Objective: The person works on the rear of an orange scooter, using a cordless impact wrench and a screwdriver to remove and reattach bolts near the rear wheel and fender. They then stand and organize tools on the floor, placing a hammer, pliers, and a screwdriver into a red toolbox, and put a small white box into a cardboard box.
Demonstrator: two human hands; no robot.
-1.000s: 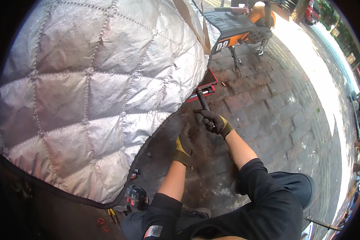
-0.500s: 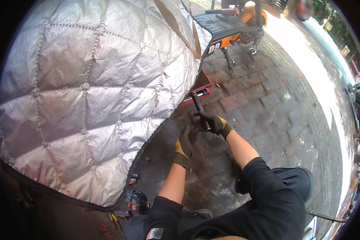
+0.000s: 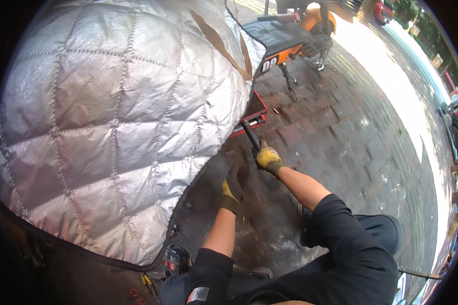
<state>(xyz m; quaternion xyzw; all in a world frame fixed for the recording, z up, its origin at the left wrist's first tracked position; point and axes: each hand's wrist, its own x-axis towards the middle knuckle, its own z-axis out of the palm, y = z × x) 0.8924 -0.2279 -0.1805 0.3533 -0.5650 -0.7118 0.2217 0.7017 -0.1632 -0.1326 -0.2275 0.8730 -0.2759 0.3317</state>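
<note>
My right hand (image 3: 268,156), in a yellow and dark work glove, is closed round the lower part of a long dark bar-shaped tool (image 3: 251,135). The tool slants up and left, its upper end in front of a red toolbox (image 3: 259,104) on the ground. Lower and to the left is my left hand (image 3: 231,189), gloved the same way. Its dark fingers are stretched out and hold nothing that I can see, though they blend into the dark paving. Beside both hands, a silver quilted cover (image 3: 127,127) hides part of the toolbox.
Dark brick paving (image 3: 336,137) lies to the right. An orange and black scooter (image 3: 285,43) stands beyond the toolbox. A black power-tool battery (image 3: 177,258) and yellow-handled pliers (image 3: 148,282) lie by my left knee. A small tan cylinder (image 3: 276,111) rests near the toolbox.
My right hand has turned over on the tool, its yellow back now showing, and grips it a little higher. The left hand stays lower, slightly farther from the tool.
</note>
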